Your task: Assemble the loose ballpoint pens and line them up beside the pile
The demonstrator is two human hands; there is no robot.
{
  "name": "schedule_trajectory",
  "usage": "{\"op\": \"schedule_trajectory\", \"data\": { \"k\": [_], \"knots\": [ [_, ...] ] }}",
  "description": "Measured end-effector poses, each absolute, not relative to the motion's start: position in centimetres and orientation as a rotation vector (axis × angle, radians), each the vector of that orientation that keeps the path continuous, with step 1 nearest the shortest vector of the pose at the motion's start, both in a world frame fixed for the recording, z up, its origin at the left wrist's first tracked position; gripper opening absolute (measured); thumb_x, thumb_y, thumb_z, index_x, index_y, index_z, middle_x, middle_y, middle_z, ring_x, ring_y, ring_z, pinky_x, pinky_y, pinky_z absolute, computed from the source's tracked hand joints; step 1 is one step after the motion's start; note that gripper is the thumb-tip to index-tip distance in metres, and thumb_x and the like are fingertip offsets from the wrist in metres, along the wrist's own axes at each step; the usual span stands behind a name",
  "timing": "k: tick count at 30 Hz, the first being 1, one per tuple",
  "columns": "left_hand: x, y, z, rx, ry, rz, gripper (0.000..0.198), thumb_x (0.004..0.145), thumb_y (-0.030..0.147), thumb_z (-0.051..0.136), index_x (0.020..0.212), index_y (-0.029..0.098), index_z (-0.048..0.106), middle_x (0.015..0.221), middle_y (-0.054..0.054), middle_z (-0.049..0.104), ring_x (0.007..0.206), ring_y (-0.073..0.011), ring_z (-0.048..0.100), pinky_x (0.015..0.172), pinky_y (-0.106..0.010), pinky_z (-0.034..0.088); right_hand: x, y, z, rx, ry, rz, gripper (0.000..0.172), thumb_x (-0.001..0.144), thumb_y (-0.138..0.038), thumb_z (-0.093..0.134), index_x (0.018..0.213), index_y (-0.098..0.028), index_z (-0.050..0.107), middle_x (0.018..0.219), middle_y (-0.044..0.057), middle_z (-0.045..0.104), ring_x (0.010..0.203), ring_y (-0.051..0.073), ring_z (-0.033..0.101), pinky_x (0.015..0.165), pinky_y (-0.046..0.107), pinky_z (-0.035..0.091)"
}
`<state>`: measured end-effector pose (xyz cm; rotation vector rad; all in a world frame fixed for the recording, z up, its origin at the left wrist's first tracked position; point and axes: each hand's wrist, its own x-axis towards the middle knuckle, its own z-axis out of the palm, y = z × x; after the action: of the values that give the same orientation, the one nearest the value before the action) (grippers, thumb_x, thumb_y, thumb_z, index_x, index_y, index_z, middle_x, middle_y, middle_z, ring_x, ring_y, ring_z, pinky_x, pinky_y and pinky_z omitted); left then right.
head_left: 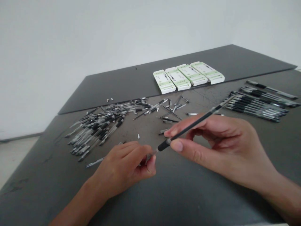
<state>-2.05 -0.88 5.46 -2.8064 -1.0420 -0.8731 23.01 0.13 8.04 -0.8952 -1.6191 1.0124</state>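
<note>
Above the near part of the table my left hand (131,163) is closed round a clear pen barrel, most of it hidden by the fingers. Out of that fist sticks the barrel's black rubber grip (164,145). My right hand (218,144) pinches a long dark ink refill (195,125) between thumb and fingers, close to the grip's open end. The refill slants up to the right, in line with the barrel. Its lower end meets the grip; how far it reaches inside cannot be seen.
A heap of pen barrels (94,131) lies on the left, with loose caps, refills and small tips (138,136) around the middle. Rows of capped pens (256,105) lie at the right. Several green-and-white boxes (180,80) lie farther back, beside the seam between tabletops.
</note>
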Motion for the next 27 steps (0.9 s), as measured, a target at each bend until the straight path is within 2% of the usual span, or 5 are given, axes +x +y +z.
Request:
{"op": "schedule_trajectory", "data": {
  "k": [4, 8, 12, 17, 27],
  "knots": [
    [-2.0, -0.7, 5.3, -2.788, -1.122, -0.856, 0.02, 0.097, 0.012, 0.057, 0.082, 0.024, 0.057, 0.063, 0.008, 0.061, 0.052, -0.0083, 0.056, 0.055, -0.021, 0.043, 24.3, 1.4, 8.1, -0.977, -1.587, 0.988, 0.04, 0.084, -0.042, 0.096, 0.123, -0.04, 0.086, 0.118, 0.001, 0.088, 0.106, 0.03, 0.084, 0.075, 0.04, 0.069],
    [-2.3, -0.4, 4.9, -2.756, -1.184, -0.847, 0.017, 0.096, 0.015, 0.056, 0.082, 0.024, 0.06, 0.062, 0.008, 0.061, 0.051, -0.0084, 0.055, 0.053, -0.022, 0.041, 26.5, 4.2, 7.4, -1.244, -1.533, 0.623, 0.028, 0.094, -0.053, 0.085, 0.117, -0.038, 0.088, 0.114, 0.003, 0.088, 0.099, 0.031, 0.083, 0.081, 0.047, 0.067],
    [-2.8, 0.0, 4.6, -2.688, -1.219, -0.924, 0.009, 0.095, 0.019, 0.057, 0.089, 0.024, 0.061, 0.062, 0.009, 0.062, 0.048, -0.0088, 0.053, 0.049, -0.022, 0.039, 29.0, 7.4, 5.6, -1.454, -1.839, 0.207, 0.021, 0.097, -0.047, 0.081, 0.106, -0.031, 0.09, 0.104, 0.006, 0.088, 0.09, 0.029, 0.078, 0.074, 0.042, 0.06],
    [-3.5, 0.4, 4.3, -2.608, -1.32, -0.95, 0.006, 0.095, 0.021, 0.059, 0.091, 0.025, 0.061, 0.061, 0.009, 0.061, 0.046, -0.01, 0.051, 0.047, -0.025, 0.034, 30.7, 9.6, 3.7, -1.43, -2.252, 0.174, 0.019, 0.098, -0.039, 0.075, 0.102, -0.028, 0.09, 0.109, 0.006, 0.086, 0.099, 0.028, 0.078, 0.092, 0.044, 0.058],
    [-3.5, 0.7, 4.1, -2.567, -1.387, -0.959, 0.01, 0.095, 0.02, 0.059, 0.089, 0.027, 0.056, 0.06, 0.01, 0.057, 0.047, -0.0111, 0.052, 0.047, -0.027, 0.032, 30.4, 11.1, 1.7, -1.458, -2.318, 0.009, 0.034, 0.106, -0.041, 0.064, 0.122, -0.023, 0.088, 0.113, 0.013, 0.08, 0.104, 0.031, 0.072, 0.102, 0.048, 0.054]
  ]
}}
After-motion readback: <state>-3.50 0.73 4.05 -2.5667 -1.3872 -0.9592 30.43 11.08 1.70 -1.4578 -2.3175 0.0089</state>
